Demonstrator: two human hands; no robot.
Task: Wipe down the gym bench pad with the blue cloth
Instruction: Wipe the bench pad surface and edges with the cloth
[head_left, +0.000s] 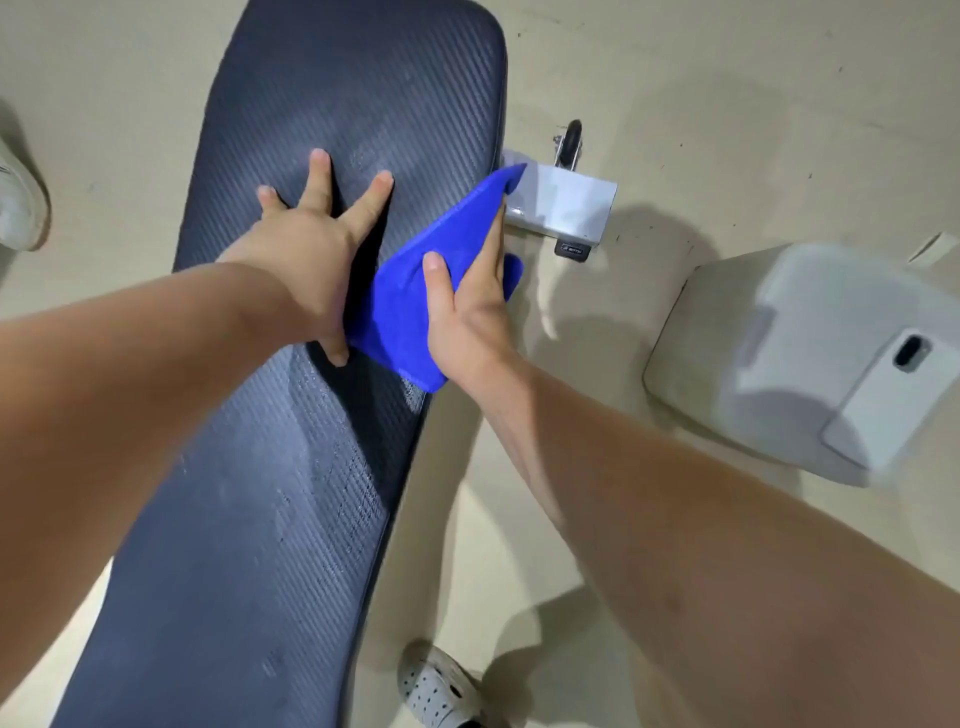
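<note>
The long dark gym bench pad (291, 467) runs from the bottom left up to the top centre, with a ribbed surface. My left hand (311, 244) lies flat on its middle, fingers spread, holding nothing. The blue cloth (410, 291) is pressed against the pad's right edge and hangs partly over it. My right hand (467, 306) holds the cloth there, thumb on top and fingers along the outer side. The two hands are close together, with the cloth between them.
The bench's grey metal foot (566, 208) with a small black wheel (570, 140) sticks out on the right. A grey padded block (727, 343) with a white phone (893, 395) on it stands at the right. A perforated white shoe (436, 686) is below, another shoe (18, 202) at left on the beige floor.
</note>
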